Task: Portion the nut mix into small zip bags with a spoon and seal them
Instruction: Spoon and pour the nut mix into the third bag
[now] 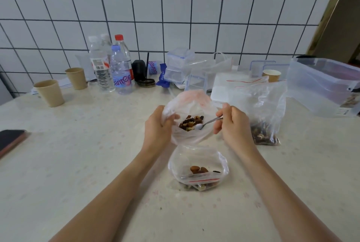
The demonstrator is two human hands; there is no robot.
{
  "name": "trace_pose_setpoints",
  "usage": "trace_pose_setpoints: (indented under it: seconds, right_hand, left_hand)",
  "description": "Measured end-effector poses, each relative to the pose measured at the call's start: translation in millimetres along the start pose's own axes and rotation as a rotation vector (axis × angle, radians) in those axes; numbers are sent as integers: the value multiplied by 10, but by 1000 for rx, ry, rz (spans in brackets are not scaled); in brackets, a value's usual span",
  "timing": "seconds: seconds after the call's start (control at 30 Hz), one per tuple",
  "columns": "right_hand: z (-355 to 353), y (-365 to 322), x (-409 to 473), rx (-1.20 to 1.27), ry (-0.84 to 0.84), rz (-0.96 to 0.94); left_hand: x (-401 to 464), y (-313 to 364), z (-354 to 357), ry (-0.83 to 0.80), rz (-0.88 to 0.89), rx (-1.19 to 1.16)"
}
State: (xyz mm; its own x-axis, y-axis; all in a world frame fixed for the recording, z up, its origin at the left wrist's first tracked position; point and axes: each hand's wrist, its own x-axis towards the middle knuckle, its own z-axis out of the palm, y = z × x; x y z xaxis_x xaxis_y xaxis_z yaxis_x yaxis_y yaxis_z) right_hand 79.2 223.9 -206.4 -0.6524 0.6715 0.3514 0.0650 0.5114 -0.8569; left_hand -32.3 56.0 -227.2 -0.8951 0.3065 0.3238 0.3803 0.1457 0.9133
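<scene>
My left hand (157, 124) grips the left rim of a clear bag (190, 136) and holds its mouth wide open above the table. Nut mix (190, 121) lies inside that bag. My right hand (231, 122) pinches the handle of a metal spoon (206, 123), whose bowl sits inside the bag beside the nuts. Just in front of me lies a small zip bag (196, 165) with a red strip and a few nuts inside; its mouth gapes. Another zip bag (261, 113) holding nut mix stands to the right of my right hand.
Several water bottles (115, 68) and paper cups (50, 92) stand at the back left. Clear plastic containers (179, 66), a white board (224, 87) and a large clear bin (323, 87) line the back right. A phone (10, 140) lies at the left edge.
</scene>
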Motion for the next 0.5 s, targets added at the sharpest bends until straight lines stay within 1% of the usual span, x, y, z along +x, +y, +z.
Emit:
trace_pose_setpoints:
  seconds: [0.07, 0.17, 0.27, 0.33, 0.4, 0.5]
  right_hand:
    - [8, -9, -17, 23, -29, 21]
    - [47, -22, -61, 13, -119, 24]
    - [35, -13, -50, -65, -72, -29]
    - [19, -13, -32, -44, -60, -16]
    - [35, -12, -40, 60, -90, 64]
    - [96, -19, -106, 262, -161, 244]
  left_hand:
    - [-4, 13, 4, -4, -6, -29]
    - [-16, 12, 2, -14, -38, -84]
    - [-14, -3, -8, -39, -77, -144]
    - [-4, -10, -16, -50, -94, -171]
    - [0, -20, -6, -54, -115, -196]
    - [-29, -26, 31, -78, -140, -252]
